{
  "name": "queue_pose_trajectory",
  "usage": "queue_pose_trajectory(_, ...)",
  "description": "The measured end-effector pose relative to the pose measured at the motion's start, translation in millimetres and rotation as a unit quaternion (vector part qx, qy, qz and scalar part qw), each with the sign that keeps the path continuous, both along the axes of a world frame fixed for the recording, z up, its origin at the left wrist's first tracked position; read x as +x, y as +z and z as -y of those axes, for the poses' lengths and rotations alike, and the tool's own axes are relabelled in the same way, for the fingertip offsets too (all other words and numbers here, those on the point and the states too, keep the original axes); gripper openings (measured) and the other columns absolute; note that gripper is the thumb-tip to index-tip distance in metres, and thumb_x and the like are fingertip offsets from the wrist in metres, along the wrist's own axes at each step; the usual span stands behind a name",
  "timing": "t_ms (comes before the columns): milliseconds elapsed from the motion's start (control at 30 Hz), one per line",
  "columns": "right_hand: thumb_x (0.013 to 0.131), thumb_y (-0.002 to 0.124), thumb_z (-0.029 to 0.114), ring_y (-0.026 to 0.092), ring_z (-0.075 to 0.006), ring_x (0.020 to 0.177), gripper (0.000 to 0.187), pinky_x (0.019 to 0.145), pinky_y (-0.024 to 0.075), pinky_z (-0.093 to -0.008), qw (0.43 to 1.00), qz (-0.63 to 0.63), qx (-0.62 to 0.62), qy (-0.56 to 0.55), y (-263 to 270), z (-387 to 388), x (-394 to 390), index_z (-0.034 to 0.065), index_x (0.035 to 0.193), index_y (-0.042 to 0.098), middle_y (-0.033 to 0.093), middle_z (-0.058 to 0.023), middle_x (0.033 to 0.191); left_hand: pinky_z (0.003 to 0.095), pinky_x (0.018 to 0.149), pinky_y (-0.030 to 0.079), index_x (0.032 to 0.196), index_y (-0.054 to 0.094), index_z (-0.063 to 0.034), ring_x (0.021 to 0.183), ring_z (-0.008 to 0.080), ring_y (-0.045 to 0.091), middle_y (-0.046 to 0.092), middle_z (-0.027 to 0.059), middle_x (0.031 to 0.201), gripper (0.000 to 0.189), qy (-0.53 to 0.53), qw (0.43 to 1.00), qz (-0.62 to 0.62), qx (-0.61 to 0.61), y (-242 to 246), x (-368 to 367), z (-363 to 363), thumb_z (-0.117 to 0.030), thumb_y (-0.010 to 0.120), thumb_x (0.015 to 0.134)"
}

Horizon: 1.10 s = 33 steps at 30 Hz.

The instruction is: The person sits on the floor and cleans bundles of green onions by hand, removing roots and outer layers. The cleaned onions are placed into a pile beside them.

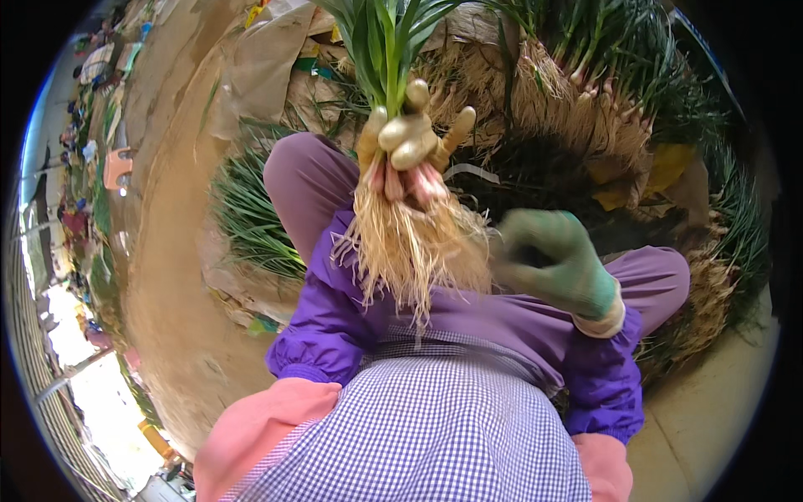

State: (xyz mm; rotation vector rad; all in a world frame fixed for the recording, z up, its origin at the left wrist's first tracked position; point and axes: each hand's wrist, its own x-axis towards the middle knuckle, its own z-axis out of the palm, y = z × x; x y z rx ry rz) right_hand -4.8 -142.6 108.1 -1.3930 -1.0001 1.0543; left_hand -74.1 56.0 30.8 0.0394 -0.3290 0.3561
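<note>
My left hand point(411, 141), in a yellowish coated glove, grips a bunch of young garlic plants point(430, 182) by the stems just above their pink bulbs. Green leaves rise past the top of the view, and long pale roots point(414, 245) hang over my lap. To the right of these roots is my right hand point(552, 260), in a green-coated glove. Its fingers curl at the root ends and are blurred by motion. Whether they pinch any roots is unclear.
More garlic plants with roots point(602, 94) are heaped at the upper right, with others point(709, 282) along the right side. Green leaves point(257, 201) lie beside my left knee. A pink plastic stool point(118, 168) stands on the floor farther left.
</note>
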Motion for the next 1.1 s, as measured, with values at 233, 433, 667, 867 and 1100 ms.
queue_pose_trajectory(233,0.088,0.055,0.022,0.06,-0.0186,0.083,0.034,0.077,0.0464,-0.0266,0.935,-0.329,-0.131,-0.021,-41,54,62,0.007,0.119,0.05,0.061,-0.0104,0.105,0.0469,0.089,0.049,0.12,0.046,-0.003,0.088,0.0246,0.062,0.062,0.0098,0.091,0.036,0.058,0.963,-0.135,0.225,20,13,-21,-0.024,0.05,0.091)
queue_pose_trajectory(433,0.093,0.042,0.014,0.06,-0.0208,0.092,0.044,0.083,0.0472,-0.032,0.844,-0.463,0.149,-0.227,-68,-19,42,0.0082,0.136,0.034,0.055,-0.0135,0.12,0.0377,0.085,0.049,0.103,0.056,-0.0077,0.079,0.0194,0.061,0.062,0.0063,0.087,0.022,-0.03,0.963,-0.177,0.203,28,47,-35,-0.024,0.057,0.087)
queue_pose_trajectory(667,0.093,0.044,0.022,0.033,-0.0035,0.042,0.027,0.041,0.0297,-0.0166,0.897,-0.427,-0.004,-0.117,-18,-73,20,0.0039,0.11,0.055,0.036,0.0069,0.06,0.0306,0.06,0.05,0.079,0.06,-0.0028,0.062,0.0199,0.058,0.06,0.0084,0.069,0.022,0.075,0.913,-0.322,0.239,44,51,-126,-0.022,0.053,0.088)
queue_pose_trajectory(867,0.09,0.053,0.016,0.04,-0.0021,0.044,0.023,0.038,0.0288,-0.0159,0.977,-0.077,-0.022,-0.199,25,8,48,-0.001,0.105,0.059,0.058,-0.0014,0.072,0.028,0.055,0.048,0.075,0.062,-0.005,0.058,0.0174,0.057,0.062,0.0066,0.066,0.014,0.2,0.86,-0.397,0.251,44,7,-233,-0.015,0.058,0.083)
queue_pose_trajectory(1100,0.089,0.056,0.023,0.048,-0.0045,0.057,0.038,0.05,0.0402,-0.0195,0.885,0.174,-0.39,-0.184,-70,58,72,0.0074,0.123,0.052,0.058,0.0,0.08,0.0274,0.047,0.045,0.083,0.062,-0.0068,0.057,0.0159,0.056,0.06,0.0042,0.068,0.016,0.214,0.746,-0.475,0.415,0,-161,-322,-0.022,0.057,0.085)
